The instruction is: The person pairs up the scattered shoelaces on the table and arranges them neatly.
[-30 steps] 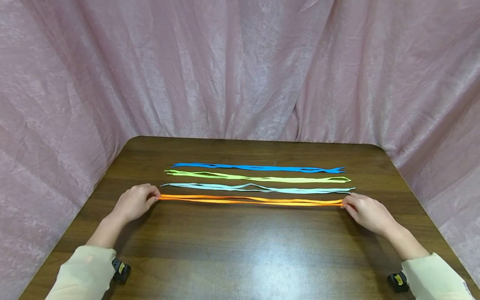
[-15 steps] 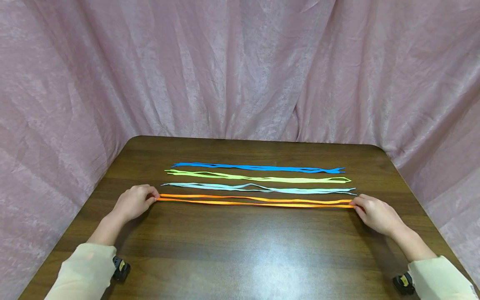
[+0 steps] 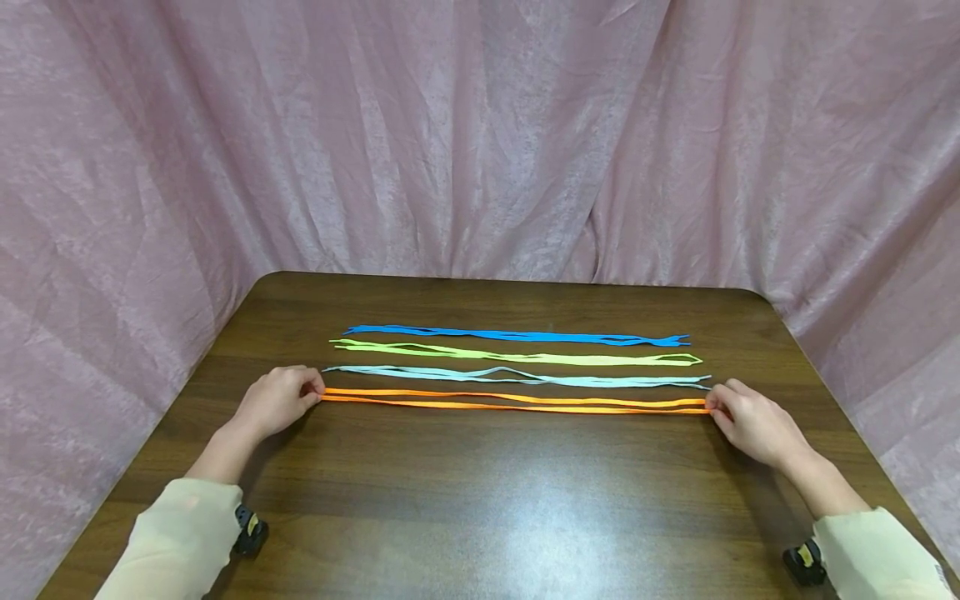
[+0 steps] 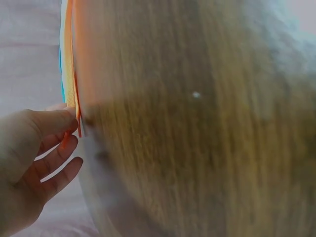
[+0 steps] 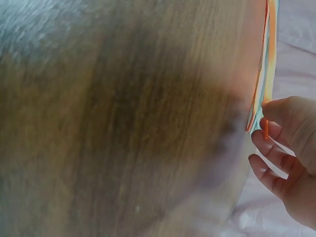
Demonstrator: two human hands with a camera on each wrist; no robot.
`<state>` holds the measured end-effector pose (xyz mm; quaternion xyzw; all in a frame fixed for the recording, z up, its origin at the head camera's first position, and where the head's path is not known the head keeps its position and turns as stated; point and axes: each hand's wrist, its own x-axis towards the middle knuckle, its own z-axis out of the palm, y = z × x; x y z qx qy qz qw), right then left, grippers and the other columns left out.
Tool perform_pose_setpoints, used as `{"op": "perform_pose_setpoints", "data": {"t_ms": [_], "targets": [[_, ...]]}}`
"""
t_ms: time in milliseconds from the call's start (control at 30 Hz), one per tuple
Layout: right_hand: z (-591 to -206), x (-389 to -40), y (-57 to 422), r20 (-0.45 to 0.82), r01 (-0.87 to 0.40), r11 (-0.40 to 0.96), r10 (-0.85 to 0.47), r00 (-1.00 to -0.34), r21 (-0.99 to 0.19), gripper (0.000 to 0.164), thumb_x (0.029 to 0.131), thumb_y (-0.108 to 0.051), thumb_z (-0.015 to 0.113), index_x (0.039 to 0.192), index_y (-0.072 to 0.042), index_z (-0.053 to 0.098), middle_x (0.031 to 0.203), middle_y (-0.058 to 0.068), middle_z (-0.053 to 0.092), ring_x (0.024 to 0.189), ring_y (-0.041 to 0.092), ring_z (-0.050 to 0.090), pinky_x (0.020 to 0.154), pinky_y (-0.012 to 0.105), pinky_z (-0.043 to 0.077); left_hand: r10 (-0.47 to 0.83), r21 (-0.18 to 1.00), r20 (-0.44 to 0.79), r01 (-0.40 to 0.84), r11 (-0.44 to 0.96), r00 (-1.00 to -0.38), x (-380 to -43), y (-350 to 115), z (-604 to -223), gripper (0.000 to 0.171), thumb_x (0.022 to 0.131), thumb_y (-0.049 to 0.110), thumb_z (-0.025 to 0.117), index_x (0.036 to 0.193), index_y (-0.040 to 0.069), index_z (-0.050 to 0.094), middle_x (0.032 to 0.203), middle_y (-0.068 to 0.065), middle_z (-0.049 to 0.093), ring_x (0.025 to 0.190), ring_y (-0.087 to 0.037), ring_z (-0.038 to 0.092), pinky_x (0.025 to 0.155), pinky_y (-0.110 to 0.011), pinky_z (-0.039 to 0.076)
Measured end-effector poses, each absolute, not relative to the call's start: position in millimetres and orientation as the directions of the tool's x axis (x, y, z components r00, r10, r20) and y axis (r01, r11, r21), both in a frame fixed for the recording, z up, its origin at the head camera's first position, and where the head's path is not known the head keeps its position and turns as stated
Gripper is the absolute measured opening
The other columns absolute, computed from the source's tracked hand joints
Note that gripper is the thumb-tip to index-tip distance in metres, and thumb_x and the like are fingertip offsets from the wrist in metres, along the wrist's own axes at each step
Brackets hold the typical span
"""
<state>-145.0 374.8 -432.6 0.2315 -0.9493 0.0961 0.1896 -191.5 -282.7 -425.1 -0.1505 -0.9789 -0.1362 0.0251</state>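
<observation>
A flat orange shoelace (image 3: 517,407) stretches straight across the table in two near-parallel strands, in front of the other laces. At its left end, my left hand (image 3: 279,400) pinches it between thumb and fingertips; in the left wrist view the thumb (image 4: 57,120) lies over the lace and a short orange tip pokes out below. Its right end is pinched by my right hand (image 3: 756,421), whose other fingers (image 5: 271,155) are spread loosely in the right wrist view. Just behind the orange lace lies a pale blue shoelace (image 3: 600,382), its right tip close by my right fingers.
Farther back, a lime green shoelace (image 3: 585,360) and a blue shoelace (image 3: 517,336) lie roughly parallel to the orange one. All rest on a brown wooden table (image 3: 480,483) with rounded far corners. Pink curtains (image 3: 480,142) hang behind it and at both sides.
My right hand has moved outward to the right, and the orange strands now lie more evenly apart. My left hand has shifted slightly to the right. The other laces have stayed put.
</observation>
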Motion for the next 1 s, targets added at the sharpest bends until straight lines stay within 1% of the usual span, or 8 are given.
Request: {"op": "perform_pose_setpoints", "data": {"t_ms": [233,400,600,800,1000], "targets": [[-434,-149,376,0.418,-0.465,0.880,-0.389,-0.821,-0.095,0.024,0.065,0.003,0.070,0.078,-0.012,0.057,0.070,-0.007,0.047,0.058,0.004,0.040,0.046,0.023,0.033,0.279,0.271,0.087,0.292,0.917,-0.956,-195,-279,-424,0.012,0.078,0.009,0.069,0.075,0.018,0.062,0.073,0.003,0.059,0.062,-0.014,0.050,0.054,-0.035,0.041],[-435,-151,376,0.408,-0.470,0.877,-0.396,-0.823,-0.098,0.026,0.063,0.005,0.071,0.076,-0.010,0.054,0.068,-0.006,0.046,0.058,0.005,0.040,0.047,0.023,0.033,0.275,0.277,0.082,0.286,0.917,-0.958,-196,-278,-423,0.012,0.078,0.008,0.069,0.074,0.016,0.062,0.072,0.002,0.059,0.061,-0.014,0.050,0.054,-0.035,0.041],[-439,-154,375,0.421,-0.493,0.867,-0.418,-0.805,-0.080,0.027,0.062,0.005,0.071,0.073,-0.011,0.053,0.066,-0.007,0.044,0.058,0.005,0.039,0.048,0.023,0.033,0.278,0.274,0.073,0.287,0.918,-0.958,-197,-278,-425,0.011,0.079,0.007,0.069,0.074,0.015,0.062,0.071,0.003,0.057,0.061,-0.013,0.050,0.053,-0.032,0.040],[-442,-156,373,0.433,-0.492,0.867,-0.416,-0.800,-0.076,0.029,0.060,0.006,0.072,0.072,-0.013,0.053,0.065,-0.008,0.043,0.058,0.006,0.040,0.049,0.025,0.033,0.266,0.272,0.067,0.274,0.922,-0.962,-197,-278,-426,0.011,0.078,0.008,0.069,0.074,0.016,0.062,0.070,0.004,0.058,0.061,-0.013,0.051,0.052,-0.032,0.040],[-442,-157,373,0.437,-0.490,0.869,-0.416,-0.797,-0.067,0.027,0.060,0.005,0.073,0.073,-0.011,0.055,0.066,-0.006,0.046,0.059,0.009,0.042,0.050,0.028,0.036,0.260,0.275,0.080,0.272,0.922,-0.962,-197,-279,-427,0.011,0.077,0.008,0.070,0.074,0.016,0.062,0.070,0.004,0.058,0.061,-0.012,0.051,0.052,-0.032,0.040]]}}
